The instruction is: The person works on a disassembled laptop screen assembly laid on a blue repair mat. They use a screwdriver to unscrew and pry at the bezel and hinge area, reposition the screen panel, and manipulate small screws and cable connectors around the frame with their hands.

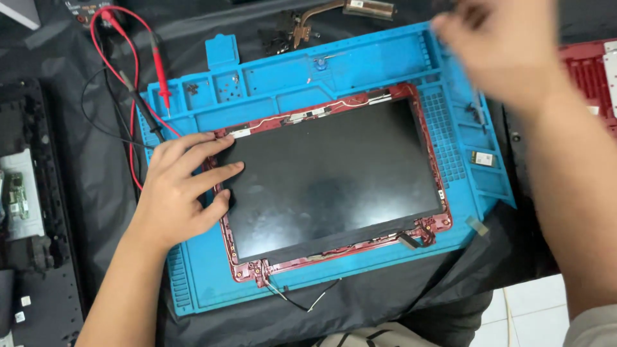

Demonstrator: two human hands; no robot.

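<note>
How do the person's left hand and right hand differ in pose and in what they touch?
The left hand lies flat, fingers spread, pressing on the left edge of the dark screen panel; the right hand is raised over the far right corner of the blue work mat, touching nothing that shows. The left hand is sharp in the picture; the right hand is blurred. Both are bare.

One head-worn camera looks steeply down, from close above, at a blue mat (193, 283); the mat fills mid-frame, slightly tilted, with dark cloth around it.
</note>
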